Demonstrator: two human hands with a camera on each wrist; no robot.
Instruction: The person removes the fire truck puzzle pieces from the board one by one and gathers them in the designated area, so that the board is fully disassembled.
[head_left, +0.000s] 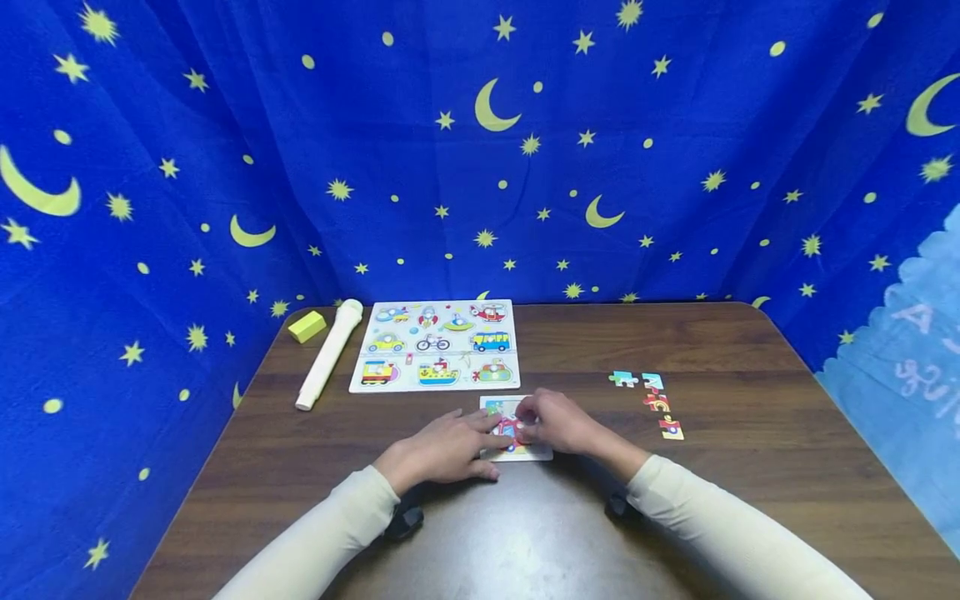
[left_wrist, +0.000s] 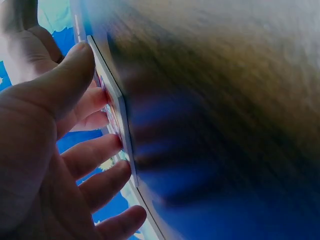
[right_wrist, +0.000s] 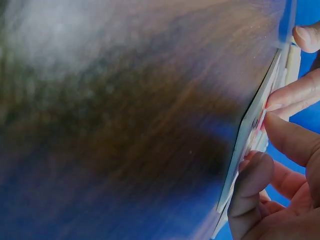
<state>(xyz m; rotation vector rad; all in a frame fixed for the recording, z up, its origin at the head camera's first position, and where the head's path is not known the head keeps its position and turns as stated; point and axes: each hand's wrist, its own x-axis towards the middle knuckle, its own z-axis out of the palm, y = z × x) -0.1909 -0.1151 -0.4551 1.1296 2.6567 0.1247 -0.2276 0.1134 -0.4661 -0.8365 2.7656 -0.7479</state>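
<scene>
A small jigsaw puzzle board (head_left: 494, 405) with a light frame and a red vehicle picture lies flat in the middle of the table. My left hand (head_left: 446, 446) rests over its left side, fingers spread and fairly straight, tips on the picture; the left wrist view shows the fingertips (left_wrist: 116, 142) against the board's face. From the right, my right hand (head_left: 561, 422) bends thumb and fingers about a red puzzle piece (head_left: 519, 423) at the board's right part, mostly hidden by the fingers. In the right wrist view, thumb and forefinger stand apart at the board's face (right_wrist: 255, 142).
Several loose jigsaw pieces (head_left: 657, 403) lie to the right. Behind the small puzzle is a larger vehicle board (head_left: 435, 348). A pale stick (head_left: 328, 358) and a yellow block (head_left: 307, 327) lie at the back left. A blue star-patterned curtain (head_left: 420, 150) borders the table.
</scene>
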